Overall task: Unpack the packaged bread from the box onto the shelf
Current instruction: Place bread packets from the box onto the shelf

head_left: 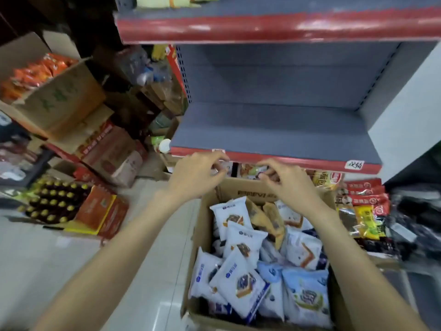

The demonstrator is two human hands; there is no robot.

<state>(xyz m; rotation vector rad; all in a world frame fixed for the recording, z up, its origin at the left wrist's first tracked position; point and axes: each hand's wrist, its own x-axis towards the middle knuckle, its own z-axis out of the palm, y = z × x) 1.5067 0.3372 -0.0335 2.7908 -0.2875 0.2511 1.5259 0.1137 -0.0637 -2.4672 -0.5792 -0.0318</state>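
Note:
An open cardboard box (204, 235) stands on the floor in front of me, filled with several white and pale blue packaged breads (239, 280). Beyond it is the grey shelf (274, 130) with a red front strip; nothing lies on its board. My left hand (198, 174) and my right hand (290, 181) hover side by side over the box's far edge, just below the shelf's front strip. The fingers of both hands are loosely curled, and I see nothing held in either.
An upper shelf (262, 25) overhangs the grey one. Red and yellow snack packs (365, 206) fill the lower shelf at right. To the left stand an open carton of orange packs (35, 75), stacked cartons (112, 154) and a crate of bottles (52, 204).

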